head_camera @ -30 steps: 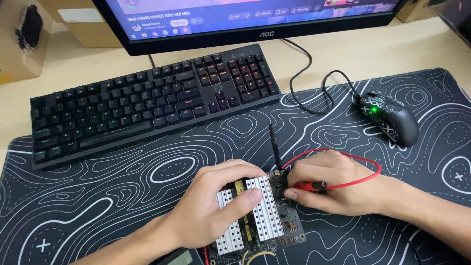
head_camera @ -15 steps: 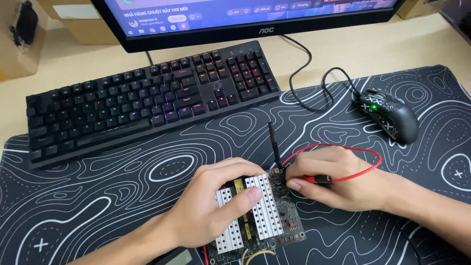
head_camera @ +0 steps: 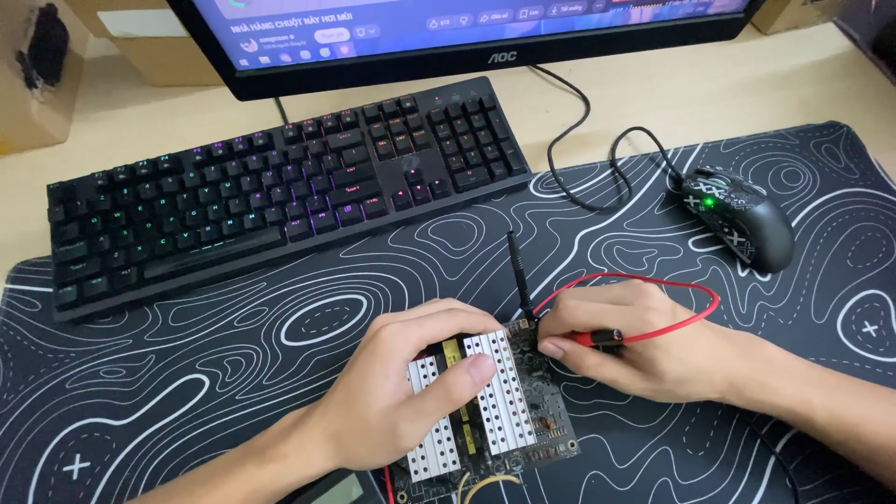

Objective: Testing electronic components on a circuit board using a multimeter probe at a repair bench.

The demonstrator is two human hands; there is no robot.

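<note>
A white breadboard [head_camera: 504, 401] mounted on a dark circuit board lies on the black desk mat near the front edge. My left hand [head_camera: 401, 392] rests on top of it, fingers curled over its left half and pressing it down. My right hand [head_camera: 644, 350] sits at the board's right edge, pinching the black end of a red wire [head_camera: 691, 313] that loops out past my knuckles. A thin black antenna [head_camera: 516, 271] sticks up from the board's far corner between my hands.
A black keyboard [head_camera: 280, 205] with coloured backlit keys lies behind, below a monitor [head_camera: 467, 37]. A black mouse [head_camera: 742, 215] with a green light and its cable sit at the right. The patterned desk mat [head_camera: 187, 373] covers the desk front. A cardboard box [head_camera: 37, 75] stands far left.
Both hands stay on the board. My right hand has shifted slightly and the red wire loop has changed shape a little. The view has drifted somewhat.
</note>
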